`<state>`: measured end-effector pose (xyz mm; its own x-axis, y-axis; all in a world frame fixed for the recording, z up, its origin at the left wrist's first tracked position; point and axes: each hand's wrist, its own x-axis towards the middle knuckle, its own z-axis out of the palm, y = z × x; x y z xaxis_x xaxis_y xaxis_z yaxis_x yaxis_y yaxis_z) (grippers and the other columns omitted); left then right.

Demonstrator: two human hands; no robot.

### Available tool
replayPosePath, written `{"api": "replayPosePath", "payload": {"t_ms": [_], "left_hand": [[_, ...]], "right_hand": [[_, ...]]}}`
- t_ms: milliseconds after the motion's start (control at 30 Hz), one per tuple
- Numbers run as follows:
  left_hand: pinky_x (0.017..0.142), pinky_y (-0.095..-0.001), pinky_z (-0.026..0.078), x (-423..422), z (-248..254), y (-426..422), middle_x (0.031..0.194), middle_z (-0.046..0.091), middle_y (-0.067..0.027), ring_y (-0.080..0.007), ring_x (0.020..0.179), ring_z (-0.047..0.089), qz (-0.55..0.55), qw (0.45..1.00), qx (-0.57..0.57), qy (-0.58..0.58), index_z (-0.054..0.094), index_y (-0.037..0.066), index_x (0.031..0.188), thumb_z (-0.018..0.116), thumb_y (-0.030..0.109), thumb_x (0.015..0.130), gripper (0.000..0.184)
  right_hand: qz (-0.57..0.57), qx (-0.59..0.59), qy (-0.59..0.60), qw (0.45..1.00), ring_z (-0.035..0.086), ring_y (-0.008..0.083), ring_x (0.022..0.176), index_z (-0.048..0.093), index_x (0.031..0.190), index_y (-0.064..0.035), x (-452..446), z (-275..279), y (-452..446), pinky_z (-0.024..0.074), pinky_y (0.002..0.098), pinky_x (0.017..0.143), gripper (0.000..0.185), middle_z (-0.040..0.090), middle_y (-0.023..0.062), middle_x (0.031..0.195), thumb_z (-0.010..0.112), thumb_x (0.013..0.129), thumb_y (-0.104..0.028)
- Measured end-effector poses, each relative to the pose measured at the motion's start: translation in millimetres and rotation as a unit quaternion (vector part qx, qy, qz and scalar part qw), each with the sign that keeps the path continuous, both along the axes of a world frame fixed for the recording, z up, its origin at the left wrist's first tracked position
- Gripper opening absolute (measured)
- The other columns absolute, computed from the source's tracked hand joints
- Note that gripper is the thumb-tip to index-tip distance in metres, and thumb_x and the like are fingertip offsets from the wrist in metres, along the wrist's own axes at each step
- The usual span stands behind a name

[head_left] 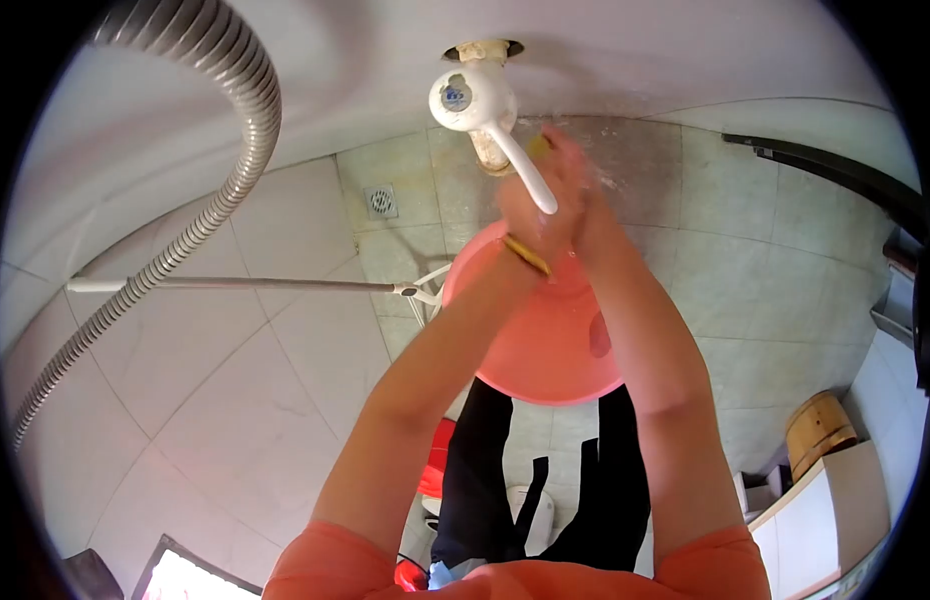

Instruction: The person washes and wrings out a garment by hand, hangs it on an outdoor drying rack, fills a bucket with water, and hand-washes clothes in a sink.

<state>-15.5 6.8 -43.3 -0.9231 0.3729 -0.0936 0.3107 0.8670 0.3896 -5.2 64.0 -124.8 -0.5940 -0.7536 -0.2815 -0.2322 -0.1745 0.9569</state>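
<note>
Both hands are together beneath a white lever tap (477,98) on the wall, over the upper part of a pink basin (545,350). My left hand (530,215) has a yellow band at the wrist and is partly behind the tap's lever. My right hand (575,180) lies against it, blurred by motion. Something yellow-green (539,148) shows by the fingers, too blurred to name. The fingers of both hands are smeared, so their pose is unclear.
A grey shower hose (247,130) curves down the left. A metal pole (285,285) runs toward the basin. There is a floor drain (381,201). At the lower right a wooden bucket (819,432) stands on a white cabinet (810,520).
</note>
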Motion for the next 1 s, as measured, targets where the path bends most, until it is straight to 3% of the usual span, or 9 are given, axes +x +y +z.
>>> {"api": "replayPosePath", "payload": {"t_ms": [67, 167, 233, 467, 567, 700, 767, 933, 1000], "left_hand": [[0.068, -0.0327, 0.044, -38.9, -30.3, -25.0, 0.08, 0.06, -0.0115, -0.0236, 0.075, 0.057, 0.043, 0.988, 0.135, -0.06, 0.057, 0.007, 0.086, 0.043, 0.03, 0.085, 0.027], [0.071, -0.0325, 0.047, -59.6, -33.5, -43.4, 0.087, 0.059, -0.007, -0.0165, 0.084, 0.057, 0.178, 0.829, 0.411, -0.335, 0.052, 0.005, 0.095, 0.05, 0.025, 0.083, 0.024], [0.075, -0.0289, 0.047, -59.8, -37.0, -51.6, 0.089, 0.059, -0.0056, -0.0166, 0.086, 0.056, 0.25, 0.587, 0.589, -0.495, 0.05, 0.006, 0.103, 0.049, 0.017, 0.084, 0.022], [0.064, -0.0284, 0.044, -53.3, -22.2, -46.3, 0.083, 0.056, -0.0039, -0.0155, 0.076, 0.053, 0.18, 0.856, 0.436, -0.212, 0.053, 0.004, 0.086, 0.054, 0.028, 0.084, 0.023], [0.053, -0.0301, 0.043, -29.1, 8.8, -14.6, 0.071, 0.055, -0.0027, -0.0154, 0.061, 0.053, 0.174, 0.844, 0.409, -0.3, 0.054, 0.005, 0.084, 0.052, 0.026, 0.084, 0.022], [0.048, -0.0326, 0.041, -6.7, 2.6, -1.8, 0.065, 0.053, -0.0088, -0.018, 0.054, 0.052, -0.124, 0.974, 0.166, 0.09, 0.053, 0.001, 0.081, 0.047, 0.015, 0.083, 0.016], [0.063, -0.0353, 0.043, -28.0, -10.0, -8.5, 0.074, 0.055, -0.0067, -0.0185, 0.069, 0.054, 0.08, 0.903, 0.377, -0.193, 0.051, 0.004, 0.088, 0.053, 0.018, 0.08, 0.016], [0.067, -0.028, 0.045, -69.6, -46.6, -47.3, 0.092, 0.056, -0.0082, -0.0161, 0.082, 0.055, 0.052, 0.9, 0.365, -0.231, 0.05, 0.003, 0.096, 0.049, 0.018, 0.084, 0.02], [0.069, -0.0264, 0.047, -70.7, -44.2, -56.1, 0.095, 0.054, -0.0058, -0.0138, 0.083, 0.055, 0.08, 0.736, 0.509, -0.44, 0.049, 0.007, 0.106, 0.053, 0.02, 0.083, 0.026]], "right_hand": [[0.269, 0.678, 0.167, 0.664, 0.054, 0.0191, 0.084, 0.051, 0.1, -0.004, -3.2, 42.0, -10.5, 0.0457, 0.0326, 0.072, 0.035, 0.054, 0.0085, 0.096, 0.045, 0.085, -0.035], [0.278, 0.667, 0.211, 0.659, 0.054, 0.022, 0.089, 0.049, 0.106, -0.001, -7.1, 73.3, -6.2, 0.0457, 0.0365, 0.074, 0.041, 0.052, 0.0095, 0.104, 0.047, 0.084, -0.036], [0.241, 0.644, 0.198, 0.699, 0.054, 0.0232, 0.089, 0.046, 0.11, 0.0001, -13.7, 63.3, -1.2, 0.0455, 0.0387, 0.075, 0.046, 0.05, 0.0094, 0.107, 0.048, 0.084, -0.037], [0.336, 0.644, 0.243, 0.643, 0.049, 0.0228, 0.1, 0.039, 0.117, 0.0006, -3.7, 60.7, 10.5, 0.0441, 0.0397, 0.078, 0.053, 0.045, 0.0114, 0.114, 0.047, 0.085, -0.04], [0.136, 0.57, 0.281, 0.76, 0.054, 0.0187, 0.094, 0.048, 0.112, -0.0045, 3.3, 47.5, 0.5, 0.0477, 0.0348, 0.076, 0.045, 0.054, 0.0081, 0.105, 0.052, 0.083, -0.039], [0.068, 0.732, 0.269, 0.622, 0.05, 0.0201, 0.096, 0.044, 0.114, -0.001, 0.5, 14.3, -27.4, 0.045, 0.0345, 0.078, 0.047, 0.049, 0.0096, 0.108, 0.048, 0.085, -0.037], [0.038, 0.804, 0.254, 0.536, 0.048, 0.0208, 0.097, 0.042, 0.115, 0.0008, -1.4, 4.6, -36.1, 0.0437, 0.0344, 0.078, 0.047, 0.047, 0.0104, 0.11, 0.046, 0.086, -0.036], [0.142, 0.721, 0.192, 0.65, 0.048, 0.0187, 0.092, 0.048, 0.104, -0.0001, -12.0, 64.8, -32.1, 0.043, 0.032, 0.074, 0.037, 0.049, 0.0081, 0.1, 0.044, 0.087, -0.032], [0.216, 0.723, 0.187, 0.629, 0.048, 0.0177, 0.089, 0.05, 0.098, -0.0039, -17.2, 68.3, -24.8, 0.0424, 0.0321, 0.072, 0.031, 0.05, 0.0066, 0.094, 0.042, 0.087, -0.032]]}}
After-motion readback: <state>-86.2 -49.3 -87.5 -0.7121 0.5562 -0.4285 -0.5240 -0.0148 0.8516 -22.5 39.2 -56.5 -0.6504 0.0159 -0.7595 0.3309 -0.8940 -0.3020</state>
